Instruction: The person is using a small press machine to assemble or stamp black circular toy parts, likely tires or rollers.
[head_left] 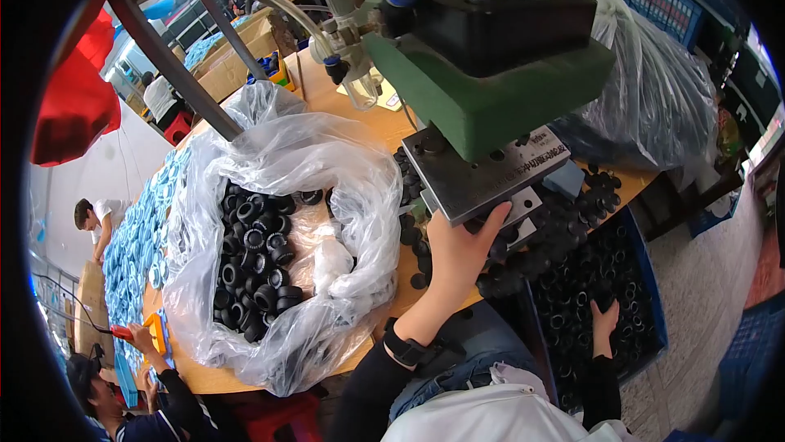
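My left hand (458, 258) reaches in at the front of a press. Its thumb stretches along the edge of the metal die block (482, 172), and the other fingertips are hidden by that block, so whatever they touch cannot be seen. Over the die hangs the green press head (491, 90). Lower right, my right hand (604, 321) is over a blue crate (652, 295) full of black rings (572, 311), fingers apart, with nothing visible in it. Small black round parts (548, 250) lie heaped around the base of the die.
A clear plastic bag (368, 188) on the table (352, 352) holds black wheel-like parts (257, 254). Light-blue pieces (143, 237) are piled at the left, where a co-worker's hand (143, 340) grips a red-handled tool. A large filled bag (646, 74) stands behind the press at right.
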### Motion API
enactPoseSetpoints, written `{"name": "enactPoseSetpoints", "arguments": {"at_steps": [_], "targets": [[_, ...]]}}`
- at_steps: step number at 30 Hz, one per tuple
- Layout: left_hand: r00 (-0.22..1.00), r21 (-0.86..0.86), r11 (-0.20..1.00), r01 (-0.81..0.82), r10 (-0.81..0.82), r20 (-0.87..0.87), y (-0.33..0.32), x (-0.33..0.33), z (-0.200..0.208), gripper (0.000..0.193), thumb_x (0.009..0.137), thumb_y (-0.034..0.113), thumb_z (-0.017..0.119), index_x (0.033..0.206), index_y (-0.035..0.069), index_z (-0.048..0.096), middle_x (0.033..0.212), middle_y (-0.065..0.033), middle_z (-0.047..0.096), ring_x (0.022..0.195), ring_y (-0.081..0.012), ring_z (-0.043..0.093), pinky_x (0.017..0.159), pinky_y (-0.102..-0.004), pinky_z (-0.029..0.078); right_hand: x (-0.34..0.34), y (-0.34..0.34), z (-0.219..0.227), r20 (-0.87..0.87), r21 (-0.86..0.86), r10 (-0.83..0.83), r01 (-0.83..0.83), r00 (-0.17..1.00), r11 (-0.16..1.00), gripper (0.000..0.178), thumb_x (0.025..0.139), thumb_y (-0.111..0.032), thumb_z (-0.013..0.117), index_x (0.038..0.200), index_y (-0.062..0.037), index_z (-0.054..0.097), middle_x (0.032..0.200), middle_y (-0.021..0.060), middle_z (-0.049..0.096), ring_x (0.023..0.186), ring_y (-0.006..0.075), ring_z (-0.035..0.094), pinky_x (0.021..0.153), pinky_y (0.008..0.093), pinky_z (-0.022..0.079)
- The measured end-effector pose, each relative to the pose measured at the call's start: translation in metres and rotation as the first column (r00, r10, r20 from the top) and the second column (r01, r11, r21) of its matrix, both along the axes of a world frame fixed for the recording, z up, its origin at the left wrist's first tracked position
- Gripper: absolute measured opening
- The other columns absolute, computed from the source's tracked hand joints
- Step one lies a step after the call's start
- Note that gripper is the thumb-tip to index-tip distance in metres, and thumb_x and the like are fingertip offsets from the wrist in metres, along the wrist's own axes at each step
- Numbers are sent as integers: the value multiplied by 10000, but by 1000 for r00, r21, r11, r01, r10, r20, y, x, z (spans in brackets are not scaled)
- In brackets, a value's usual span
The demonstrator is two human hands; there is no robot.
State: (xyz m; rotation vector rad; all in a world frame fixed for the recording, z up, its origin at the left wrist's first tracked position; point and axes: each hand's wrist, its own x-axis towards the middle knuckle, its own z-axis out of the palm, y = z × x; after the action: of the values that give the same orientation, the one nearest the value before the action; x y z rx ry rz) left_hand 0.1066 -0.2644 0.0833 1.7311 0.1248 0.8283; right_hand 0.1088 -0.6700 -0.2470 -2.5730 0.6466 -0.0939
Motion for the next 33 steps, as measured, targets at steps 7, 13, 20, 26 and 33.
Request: {"name": "enactPoseSetpoints", "arguments": {"at_steps": [7,13,20,26,33], "targets": [[984,262,952,-156,172,-39,14,-4,-26,270,753,218,736,908,33,616,793,-125,620,753,-312,577,724,-382,425,124,156,178,611,-44,508,-616,606,787,438,884,-174,582,1266,9,473,1311,171,477,1220,325,441,1015,388,342],[992,63,992,111,-107,-69,22,-35,-37,653,705,231,781,1231,11,463,1140,-204,558,1040,-352,535,885,-421,410,209,210,167,410,-468,824,-685,392,558,423,872,-257,579,1204,-2,514,1249,181,519,1201,354,447,1002,445,336],[966,99,964,-247,253,-54,83,-161,-78,351,757,83,723,1074,16,586,1108,-141,612,997,-254,600,843,-349,469,205,209,174,295,-423,861,-751,414,507,378,905,-313,517,1061,27,574,1140,219,560,1147,388,470,972,467,345],[667,477,564,-673,742,64,166,-219,-63,236,741,62,688,962,36,612,959,-126,630,888,-295,600,782,-375,473,179,196,159,422,-170,791,-819,442,548,464,940,-230,477,1352,-29,410,1407,154,392,1317,302,338,1068,406,247],[234,864,418,-282,903,-361,209,-185,-79,378,657,326,753,838,45,578,885,-88,589,927,-266,536,739,-391,442,52,274,257,710,203,550,-876,440,438,500,861,-183,627,1277,27,445,1316,156,464,1230,270,424,1046,368,281]]}}
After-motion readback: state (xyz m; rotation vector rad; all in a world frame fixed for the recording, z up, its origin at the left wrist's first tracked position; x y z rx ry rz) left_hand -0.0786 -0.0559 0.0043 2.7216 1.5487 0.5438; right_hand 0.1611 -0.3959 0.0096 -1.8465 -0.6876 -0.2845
